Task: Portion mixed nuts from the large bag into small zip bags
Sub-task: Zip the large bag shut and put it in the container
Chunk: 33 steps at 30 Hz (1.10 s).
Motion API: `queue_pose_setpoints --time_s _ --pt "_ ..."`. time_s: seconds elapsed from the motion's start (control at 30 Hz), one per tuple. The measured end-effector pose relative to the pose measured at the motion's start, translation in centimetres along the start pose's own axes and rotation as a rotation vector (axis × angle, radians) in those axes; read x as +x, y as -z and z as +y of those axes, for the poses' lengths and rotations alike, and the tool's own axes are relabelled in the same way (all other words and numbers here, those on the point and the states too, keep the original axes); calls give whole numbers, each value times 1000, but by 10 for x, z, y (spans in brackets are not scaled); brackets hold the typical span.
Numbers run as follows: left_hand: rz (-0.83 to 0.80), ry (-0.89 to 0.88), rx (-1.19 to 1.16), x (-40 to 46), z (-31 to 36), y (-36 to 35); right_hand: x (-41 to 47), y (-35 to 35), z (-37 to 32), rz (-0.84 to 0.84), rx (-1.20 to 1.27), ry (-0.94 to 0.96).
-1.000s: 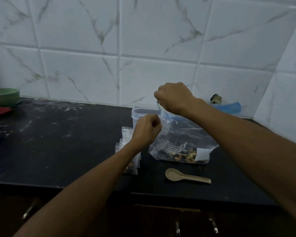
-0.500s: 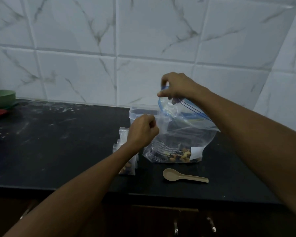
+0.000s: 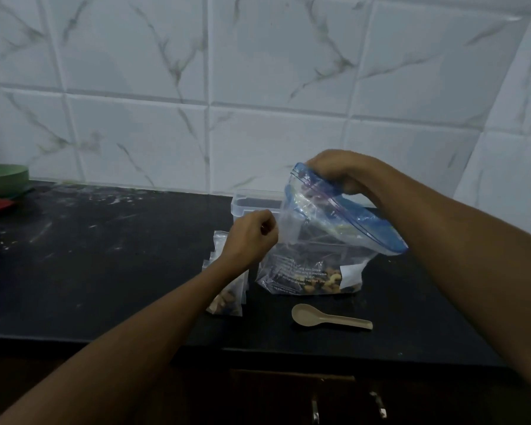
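Green bowl sits far left on the black counter. Small zip bags of nuts lie under the left hand, whose fingers pinch the large bag at its side. That bag stands before a clear container; the right hand, fingers clamped, holds its blue zip rim. A beige spoon lies in front.

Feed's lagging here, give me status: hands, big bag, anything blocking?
Right hand gripping large bag at its zip rim; left hand pinching the near edge. Bag mouth open, nuts at bottom. Spoon lies clear in front.
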<state>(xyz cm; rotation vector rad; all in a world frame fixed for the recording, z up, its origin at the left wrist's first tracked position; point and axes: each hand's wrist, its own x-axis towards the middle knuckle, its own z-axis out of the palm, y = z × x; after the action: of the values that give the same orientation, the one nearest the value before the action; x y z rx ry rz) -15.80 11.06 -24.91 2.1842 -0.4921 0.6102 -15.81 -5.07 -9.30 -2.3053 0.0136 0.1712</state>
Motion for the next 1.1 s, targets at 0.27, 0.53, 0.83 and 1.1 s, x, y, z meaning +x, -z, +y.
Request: queue_pose_setpoints --time_s 0.27,0.53,0.83,1.1 --pt "-46 -1 -12 0 2 4 -2 -9 9 -208 -100 164" --pt "-68 45 -11 -1 4 7 5 0 5 13 -291 292" --pt "-89 81 -11 -1 3 11 6 0 11 -136 -148 255" --pt "-99 123 -10 -3 1 8 3 1 9 -312 -221 204"
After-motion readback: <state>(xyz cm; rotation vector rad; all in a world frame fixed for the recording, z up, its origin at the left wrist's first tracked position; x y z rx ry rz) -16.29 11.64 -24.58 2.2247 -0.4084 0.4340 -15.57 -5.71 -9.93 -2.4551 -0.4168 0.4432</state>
